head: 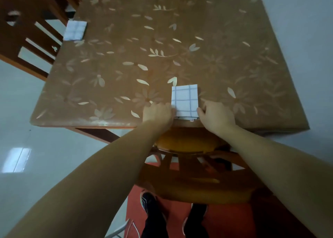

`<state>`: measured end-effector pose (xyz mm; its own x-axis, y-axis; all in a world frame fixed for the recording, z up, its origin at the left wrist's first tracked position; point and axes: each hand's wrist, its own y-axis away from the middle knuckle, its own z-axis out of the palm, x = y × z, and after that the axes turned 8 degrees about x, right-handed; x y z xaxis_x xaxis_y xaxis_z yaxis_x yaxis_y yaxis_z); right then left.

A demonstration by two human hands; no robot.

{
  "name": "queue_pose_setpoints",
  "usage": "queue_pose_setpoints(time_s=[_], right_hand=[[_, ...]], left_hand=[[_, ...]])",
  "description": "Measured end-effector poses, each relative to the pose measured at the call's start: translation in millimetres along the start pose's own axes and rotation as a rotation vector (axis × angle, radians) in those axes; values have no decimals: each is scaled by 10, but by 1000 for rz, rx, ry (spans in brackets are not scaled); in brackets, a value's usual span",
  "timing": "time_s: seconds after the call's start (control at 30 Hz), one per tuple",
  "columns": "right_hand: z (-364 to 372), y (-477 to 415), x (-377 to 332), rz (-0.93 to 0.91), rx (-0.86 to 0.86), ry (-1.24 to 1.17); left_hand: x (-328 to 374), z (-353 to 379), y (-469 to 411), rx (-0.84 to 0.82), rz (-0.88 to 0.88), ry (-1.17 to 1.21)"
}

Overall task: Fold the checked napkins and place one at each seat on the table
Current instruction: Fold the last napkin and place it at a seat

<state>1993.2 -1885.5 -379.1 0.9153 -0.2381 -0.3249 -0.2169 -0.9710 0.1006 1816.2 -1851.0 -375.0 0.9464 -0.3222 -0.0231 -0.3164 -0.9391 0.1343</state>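
Worktop [180, 30]: floral; napkin [184, 100] at near edge.
Left grip [158, 112]: touches napkin's left edge; pinch unclear.
Right grip [216, 114]: touches right edge; pinch unclear.

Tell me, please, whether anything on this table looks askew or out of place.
Only slightly: on the near checked napkin, held between the left hand and right hand, a lower layer peeks out unevenly along its near edge. The far checked napkin sits right at the left edge of the table.

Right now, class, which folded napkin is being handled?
The near napkin, at the table's front edge, touched by the left grip and right grip. The far napkin lies alone by the left chair.
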Motion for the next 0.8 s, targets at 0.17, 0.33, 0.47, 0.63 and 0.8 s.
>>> queue_pose_setpoints(time_s=[0.17, 0.33, 0.47, 0.63, 0.8], right_hand=[[31, -49, -71, -27, -22, 27], [24, -36, -118, -37, -65, 27], [54, 11, -157, -33, -99, 43], [82, 75, -194, -57, -103, 48], [68, 118, -92, -45, -91, 57]], left_hand=[[27, 123, -63, 8, -8, 1], [-35, 156, -39, 12, -25, 82], [-94, 160, 52, 0, -13, 96], [-161, 169, 140, -1, -9, 79], [-56, 160, 143, -1, 2, 76]])
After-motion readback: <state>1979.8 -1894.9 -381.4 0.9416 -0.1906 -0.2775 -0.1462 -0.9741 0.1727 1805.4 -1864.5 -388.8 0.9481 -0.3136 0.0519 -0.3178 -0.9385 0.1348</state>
